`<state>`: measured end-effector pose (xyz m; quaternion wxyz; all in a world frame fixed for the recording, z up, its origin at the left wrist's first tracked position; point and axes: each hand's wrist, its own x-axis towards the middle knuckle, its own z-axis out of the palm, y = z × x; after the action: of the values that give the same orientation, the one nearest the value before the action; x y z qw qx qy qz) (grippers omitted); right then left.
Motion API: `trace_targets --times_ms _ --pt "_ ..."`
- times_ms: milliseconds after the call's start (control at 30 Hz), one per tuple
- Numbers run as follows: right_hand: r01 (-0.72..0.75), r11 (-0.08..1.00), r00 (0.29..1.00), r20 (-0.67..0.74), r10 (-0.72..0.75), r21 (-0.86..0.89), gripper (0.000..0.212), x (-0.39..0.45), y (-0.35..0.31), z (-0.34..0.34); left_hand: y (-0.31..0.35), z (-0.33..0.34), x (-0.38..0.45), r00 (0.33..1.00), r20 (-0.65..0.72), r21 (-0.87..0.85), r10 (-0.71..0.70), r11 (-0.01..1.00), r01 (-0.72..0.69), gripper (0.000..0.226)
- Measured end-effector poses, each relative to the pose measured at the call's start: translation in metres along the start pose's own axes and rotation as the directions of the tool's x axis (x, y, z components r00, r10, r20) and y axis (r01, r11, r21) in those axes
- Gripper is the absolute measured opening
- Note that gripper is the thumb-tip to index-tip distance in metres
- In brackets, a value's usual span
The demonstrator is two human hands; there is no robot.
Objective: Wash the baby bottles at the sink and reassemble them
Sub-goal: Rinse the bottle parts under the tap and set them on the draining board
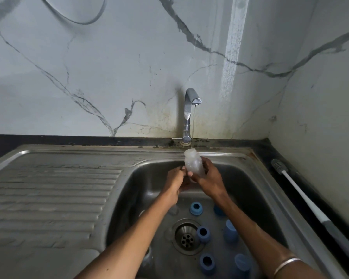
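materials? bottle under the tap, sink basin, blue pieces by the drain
Bottle: looks like translucent frosted plastic; cloudy white, light shows through. Sink basin: apparently stainless steel, brushed and dulled; grey metallic sheen, pressed drainboard ribs, some rust at the rim. Blue pieces: probably matte moulded plastic, opaque with no glare; silicone can't be ruled out.

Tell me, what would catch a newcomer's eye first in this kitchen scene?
Two hands meet over the steel sink: the right hand grips a clear baby bottle under the thin stream from the tap, and the left hand touches its lower end. Blue bottle parts lie scattered round the drain, and a long white bottle brush rests on the dark counter to the right.
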<state>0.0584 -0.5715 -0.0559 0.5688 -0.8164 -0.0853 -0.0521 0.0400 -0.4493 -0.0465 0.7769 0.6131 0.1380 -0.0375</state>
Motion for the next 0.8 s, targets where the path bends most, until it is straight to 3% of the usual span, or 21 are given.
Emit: trace_targets --times_ms 133,333,800 --pt "-0.025 0.999 0.999 -0.038 0.024 -0.029 0.07 0.002 0.003 -0.006 0.002 -0.002 -0.001 0.976 -0.009 0.079 0.22 0.973 -0.218 0.023" --pt "0.009 0.998 1.0 -0.026 -0.011 -0.059 0.064 0.003 0.002 -0.009 0.001 -0.011 0.007 0.935 0.114 0.292 0.335 0.889 -0.354 0.031" --pt "0.045 0.993 0.999 0.035 -0.042 -0.106 0.064 0.0 0.002 -0.009 0.001 -0.016 0.015 0.929 0.103 0.33 0.354 0.869 -0.368 0.032"
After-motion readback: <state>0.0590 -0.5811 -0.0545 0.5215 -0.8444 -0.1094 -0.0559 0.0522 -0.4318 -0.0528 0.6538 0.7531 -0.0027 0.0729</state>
